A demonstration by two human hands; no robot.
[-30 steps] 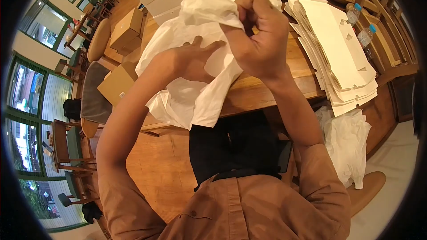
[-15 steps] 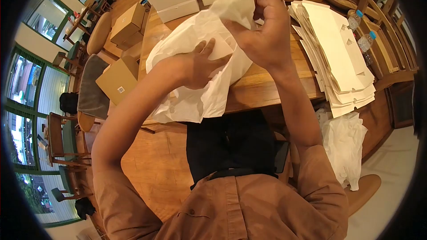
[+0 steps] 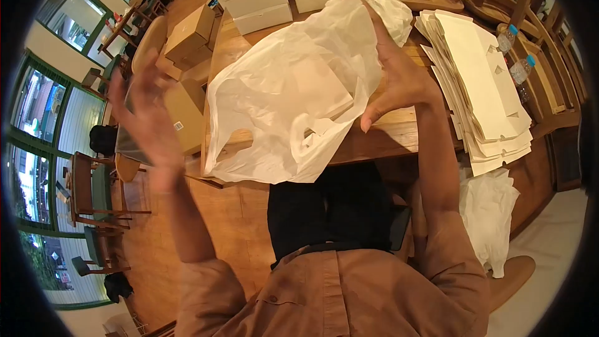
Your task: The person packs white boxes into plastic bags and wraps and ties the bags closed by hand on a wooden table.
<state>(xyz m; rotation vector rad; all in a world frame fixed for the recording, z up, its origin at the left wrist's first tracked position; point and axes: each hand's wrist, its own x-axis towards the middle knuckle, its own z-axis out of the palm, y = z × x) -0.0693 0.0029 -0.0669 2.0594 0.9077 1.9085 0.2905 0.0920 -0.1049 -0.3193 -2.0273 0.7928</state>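
A thin white plastic bag (image 3: 268, 68) lies spread over the front of the wooden table (image 3: 374, 143), its handle loops toward me. A pale box (image 3: 321, 87) shows through the plastic. My right hand (image 3: 402, 75) is at the bag's right edge, fingers stretched along it and thumb held apart; its fingertips are partly hidden. Off the bag to the left, my left hand (image 3: 146, 112) is raised, blurred by motion, with fingers spread and nothing in them. Behind my right fingers is a crumpled white plastic bag (image 3: 392, 15).
White boxes (image 3: 256, 0) stand stacked at the back. Flat white cardboard sheets (image 3: 477, 81) lie in a pile on the right, beside bottles with blue caps (image 3: 519, 70). Brown cardboard boxes (image 3: 190, 34) sit at the left. More white plastic bags (image 3: 490, 212) hang at the lower right.
My left hand has come off the plastic bag and swung left. My right hand has lowered its raised, bent fingers to the bag's right edge. The bag now lies more spread out.
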